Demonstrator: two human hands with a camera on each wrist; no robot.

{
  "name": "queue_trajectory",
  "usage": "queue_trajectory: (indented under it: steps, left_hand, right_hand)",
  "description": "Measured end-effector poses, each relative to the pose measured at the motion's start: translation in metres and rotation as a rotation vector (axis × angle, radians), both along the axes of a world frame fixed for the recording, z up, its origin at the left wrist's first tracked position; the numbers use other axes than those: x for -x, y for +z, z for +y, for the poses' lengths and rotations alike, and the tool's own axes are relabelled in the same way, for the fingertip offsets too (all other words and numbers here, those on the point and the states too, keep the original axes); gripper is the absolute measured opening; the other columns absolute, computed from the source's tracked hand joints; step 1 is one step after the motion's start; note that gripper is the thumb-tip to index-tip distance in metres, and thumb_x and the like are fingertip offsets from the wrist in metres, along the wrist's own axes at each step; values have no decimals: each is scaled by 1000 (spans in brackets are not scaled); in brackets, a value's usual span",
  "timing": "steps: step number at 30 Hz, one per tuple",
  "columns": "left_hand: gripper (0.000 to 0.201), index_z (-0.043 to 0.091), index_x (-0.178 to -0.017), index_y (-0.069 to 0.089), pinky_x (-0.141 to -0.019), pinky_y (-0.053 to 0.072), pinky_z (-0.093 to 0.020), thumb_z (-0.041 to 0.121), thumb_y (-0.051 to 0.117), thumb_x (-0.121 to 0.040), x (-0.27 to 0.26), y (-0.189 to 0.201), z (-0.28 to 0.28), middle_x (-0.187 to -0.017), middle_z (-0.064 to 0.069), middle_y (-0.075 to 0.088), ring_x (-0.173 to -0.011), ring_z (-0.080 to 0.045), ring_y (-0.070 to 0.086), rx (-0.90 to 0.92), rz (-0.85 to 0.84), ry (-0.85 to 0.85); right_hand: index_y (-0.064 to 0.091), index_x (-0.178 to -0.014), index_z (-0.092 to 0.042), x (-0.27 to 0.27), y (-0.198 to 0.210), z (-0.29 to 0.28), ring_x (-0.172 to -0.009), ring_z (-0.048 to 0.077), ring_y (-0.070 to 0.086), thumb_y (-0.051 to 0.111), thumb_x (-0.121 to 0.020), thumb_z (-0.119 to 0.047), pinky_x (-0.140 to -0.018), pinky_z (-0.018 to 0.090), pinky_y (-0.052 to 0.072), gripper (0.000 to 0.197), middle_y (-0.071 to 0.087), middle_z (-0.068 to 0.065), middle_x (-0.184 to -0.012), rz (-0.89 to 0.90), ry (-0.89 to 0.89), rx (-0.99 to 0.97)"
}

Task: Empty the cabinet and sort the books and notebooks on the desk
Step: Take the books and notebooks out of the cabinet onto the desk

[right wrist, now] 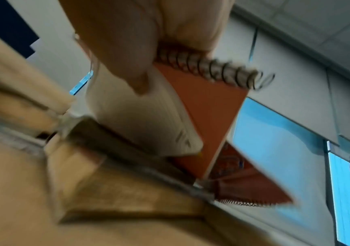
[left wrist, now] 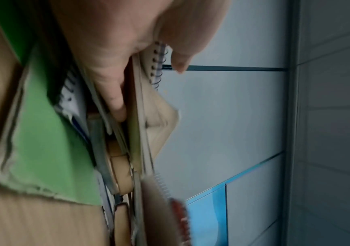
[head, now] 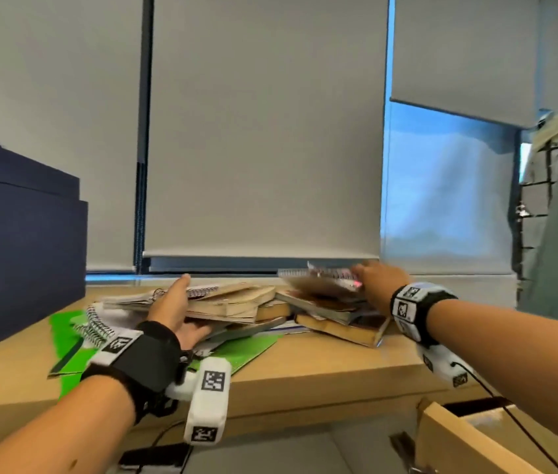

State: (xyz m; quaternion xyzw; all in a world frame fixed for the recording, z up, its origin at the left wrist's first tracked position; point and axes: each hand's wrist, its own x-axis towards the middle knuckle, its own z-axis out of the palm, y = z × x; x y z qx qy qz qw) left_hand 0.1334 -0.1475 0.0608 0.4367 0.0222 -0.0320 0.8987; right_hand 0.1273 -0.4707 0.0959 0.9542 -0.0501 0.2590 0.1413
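Both hands, left [head: 171, 311] and right [head: 378, 285], reach forward, fingers clamped.

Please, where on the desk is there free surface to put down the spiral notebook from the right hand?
Bare wood shows on the desk along its front edge, right of the green folder and before the book pile. The back near the window is crowded with books; the left hand occupies the pile's left.
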Motion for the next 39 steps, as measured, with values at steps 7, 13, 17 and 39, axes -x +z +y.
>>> queue_trajectory:
  steps: [7, 13, 17, 39]
  left_hand:
    - [66, 9, -144, 35, -80, 56, -48, 34, 63, -90, 59, 4, 47, -122, -31, 59, -102, -45, 66, -499, -15, -228]
    - [28, 29, -115, 62, -85, 51, -35, 38, 65, -89, 82, 2, 50, -121, -2, 60, -110, -23, 59, -1463, -534, 282]
    - [56, 33, -143, 42, -111, 36, -38, 42, 58, -90, 59, -9, 40, -148, -2, 41, -135, -25, 40, -1857, -662, 207]
    - [115, 29, -153, -15, -123, 0, -44, 93, 5, -61, 23, -79, 46, -163, -4, -13, -151, -19, -9, -2279, -725, 134]
  right_hand:
    - [40, -133, -21, -4, -29, 14, -107, 30, 61, 57, -90, -38, -81, 38, 53, 50, 50, 8, -126, 52, -119, 73]
    - [52, -109, -16, 6, -38, 11, -86, 23, 57, 51, -93, -19, -75, 31, 48, 16, 65, 7, -107, 63, 1, -71]
    - [51, -118, -18, -4, -43, 14, -91, 26, 59, 56, -86, -27, -78, 32, 49, 33, 64, 7, -111, 105, 4, -166]
    - [1, -155, -22, 32, -422, 120, -149, 30, 11, 55, -90, -17, -118, 46, 18, 85, 1, 10, -163, 767, 303, -116]
